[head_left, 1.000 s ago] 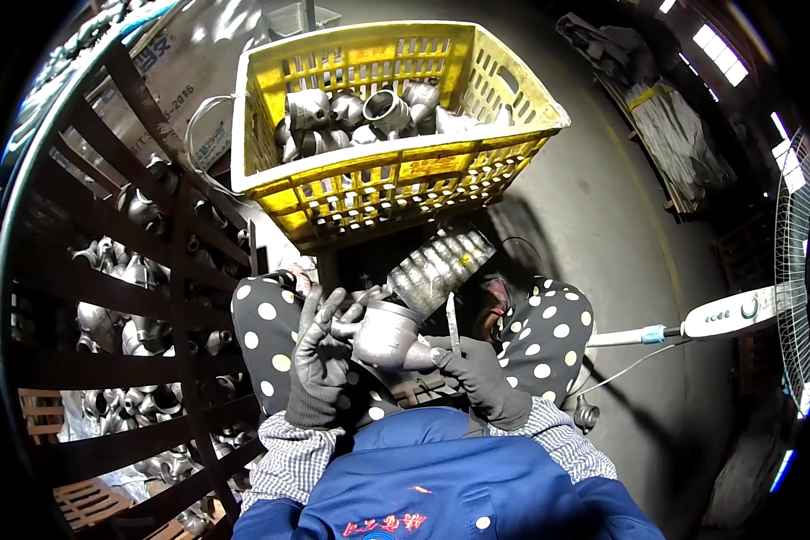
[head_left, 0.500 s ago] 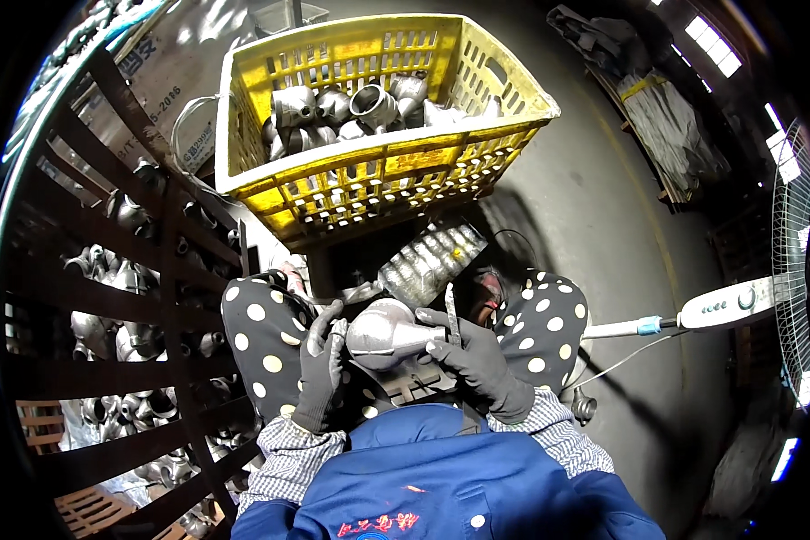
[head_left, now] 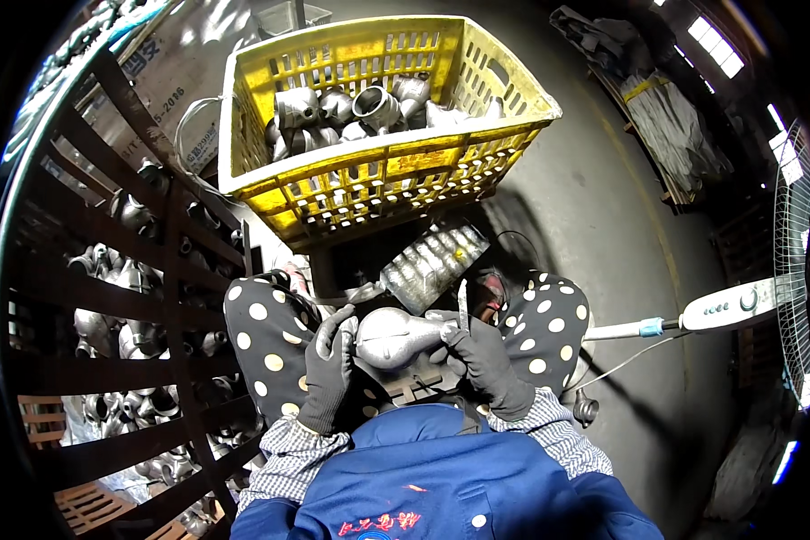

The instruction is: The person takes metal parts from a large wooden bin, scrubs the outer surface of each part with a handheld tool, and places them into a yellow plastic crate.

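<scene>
Taking the casting (head_left: pixel 391 339) as the clock's centre, with twelve pointing away from the person, it lies sideways above the lap, between the two gloved hands. At nine the left hand (head_left: pixel 328 364) is cupped at the round end; whether it grips there I cannot tell. At three the right hand (head_left: pixel 484 360) pinches the neck, with a thin blade (head_left: pixel 463 306) upright at its fingers, probably kept there so one hand serves both. Held level, the casting turns its ridged side upward, perhaps for a clear look. Toward four, a loose fitting (head_left: pixel 585 408) sits on the floor. At one is a ribbed block (head_left: pixel 434 268); at nine, a slatted rack (head_left: pixel 90 378) pens in more fittings. Beyond, at twelve, the yellow crate (head_left: pixel 418 166) contains others, likely placed within reach. At three stands a fan (head_left: pixel 729 308), at two folded sheets (head_left: pixel 675 130).
</scene>
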A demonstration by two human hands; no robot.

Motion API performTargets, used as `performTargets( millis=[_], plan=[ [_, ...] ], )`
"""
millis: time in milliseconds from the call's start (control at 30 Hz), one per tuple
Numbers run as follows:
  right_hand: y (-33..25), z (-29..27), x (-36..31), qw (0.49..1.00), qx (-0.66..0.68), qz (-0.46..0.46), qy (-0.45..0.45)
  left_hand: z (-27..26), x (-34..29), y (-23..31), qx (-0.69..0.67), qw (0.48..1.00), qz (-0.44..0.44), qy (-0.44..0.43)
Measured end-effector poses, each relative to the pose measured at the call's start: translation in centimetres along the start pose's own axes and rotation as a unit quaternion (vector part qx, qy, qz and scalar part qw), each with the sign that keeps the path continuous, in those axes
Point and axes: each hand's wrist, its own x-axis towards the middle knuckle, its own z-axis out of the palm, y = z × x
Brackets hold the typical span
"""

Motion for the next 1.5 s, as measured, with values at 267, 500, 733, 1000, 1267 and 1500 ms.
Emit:
performTargets(
  millis=[267,500,733,1000,1267,1500],
  plan=[
    [1.6,-1.2,0.8,0.994,-0.071,0.031,0.078,-0.5,0.2,0.7,-0.091,0.995,-0.014,-0.046],
    [2.9,-2.4,1.7,0.987,-0.101,0.052,0.115,-0.2,0.7,2.4,-0.15,0.982,-0.067,-0.093],
    [1.2,-1.5,0.9,0.99,-0.022,0.088,0.112,0.4,1.8,5.9,-0.113,0.989,-0.014,-0.096],
    [-1.4,-1.2,0.2,0.986,0.018,-0.133,0.098,1.3,1.5,1.7,-0.371,0.915,-0.048,-0.15],
    [-4.9,-1.3,0.5,0.946,-0.171,-0.275,0.037,1.0,0.3,-1.2,-0.228,0.947,-0.08,-0.213],
    [-6.6,-1.0,1.5,0.886,-0.371,-0.265,-0.081,1.9,2.7,4.9,-0.081,0.9,-0.098,-0.416]
  ],
)
